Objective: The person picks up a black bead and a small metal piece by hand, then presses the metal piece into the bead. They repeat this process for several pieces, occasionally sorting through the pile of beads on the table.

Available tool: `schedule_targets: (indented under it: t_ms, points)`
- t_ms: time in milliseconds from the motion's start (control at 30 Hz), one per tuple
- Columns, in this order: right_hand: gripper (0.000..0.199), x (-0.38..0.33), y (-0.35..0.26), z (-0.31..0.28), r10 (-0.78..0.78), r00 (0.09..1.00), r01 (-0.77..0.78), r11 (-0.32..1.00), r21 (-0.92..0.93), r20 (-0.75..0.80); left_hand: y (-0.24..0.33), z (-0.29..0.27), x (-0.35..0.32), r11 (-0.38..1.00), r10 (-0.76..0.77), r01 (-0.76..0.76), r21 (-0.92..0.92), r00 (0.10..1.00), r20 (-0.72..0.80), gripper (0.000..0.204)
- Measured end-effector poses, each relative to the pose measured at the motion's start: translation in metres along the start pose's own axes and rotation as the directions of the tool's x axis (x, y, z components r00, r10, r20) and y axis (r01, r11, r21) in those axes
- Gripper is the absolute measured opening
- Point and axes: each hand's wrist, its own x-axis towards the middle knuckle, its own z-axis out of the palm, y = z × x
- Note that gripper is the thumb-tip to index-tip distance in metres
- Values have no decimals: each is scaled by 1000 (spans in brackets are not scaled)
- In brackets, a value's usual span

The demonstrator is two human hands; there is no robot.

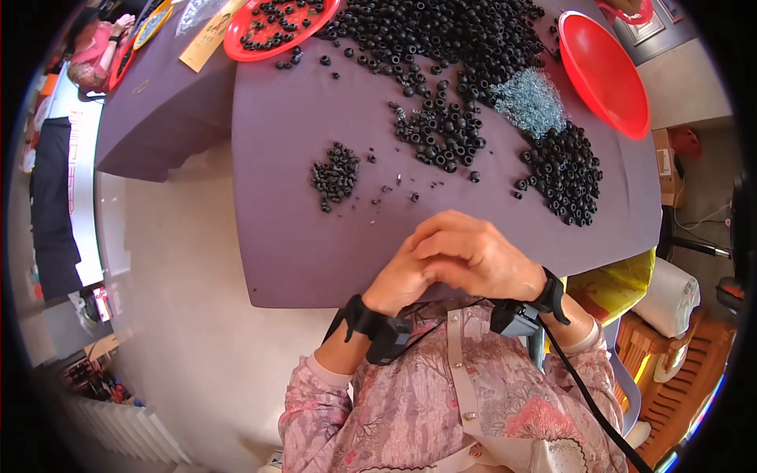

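Above the near edge of the table, my left hand [397,277] and my right hand [489,260] are pressed together, fingers curled over one another. Whatever lies between them, if anything, is hidden. Beyond my hands a few tiny loose bits [386,189] are scattered on the cloth. Left of those sits a small heap of little black pieces [335,175]. Farther off lies a cluster of black hollow round parts [441,134]. A similar black pile [564,173] is to the right, touching a mound of small silvery-blue, coil-like pieces [528,101].
A large black heap [441,35] covers the far part of the purple-covered table [292,244]. Red dishes stand at its far left [268,43] and right [603,75]. A person [98,51] sits at another table. A yellow bag [615,288] and wooden chair [678,378] are to my right.
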Motion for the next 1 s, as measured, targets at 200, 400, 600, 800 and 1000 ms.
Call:
schedule_targets:
  t_ms: [200, 400, 600, 800, 1000]
  points:
    - [11, -11, 19, -19, 213, 948, -242, 965, -100, -236, 28, -14, -4, 966, -184, 167, -196, 980, -71, 15]
    - [7, -16, 31, -21, 83, 904, -251, 896, -365, -419, 41, -27, -5, 982, -3, -53, -182, 956, -293, 11]
    - [7, -32, 45, -35, 143, 808, -386, 862, -330, -571, 42, -26, 0, 977, -29, -33, -211, 958, -286, 11]
    - [17, -13, 47, -27, -8, 844, -365, 724, -585, -537, 35, -16, 12, 962, -55, -18, -273, 964, -261, 12]
    - [17, -12, 52, -25, 32, 859, -347, 770, -536, -511, 27, -5, 23, 971, -80, 38, -238, 982, -169, 16]
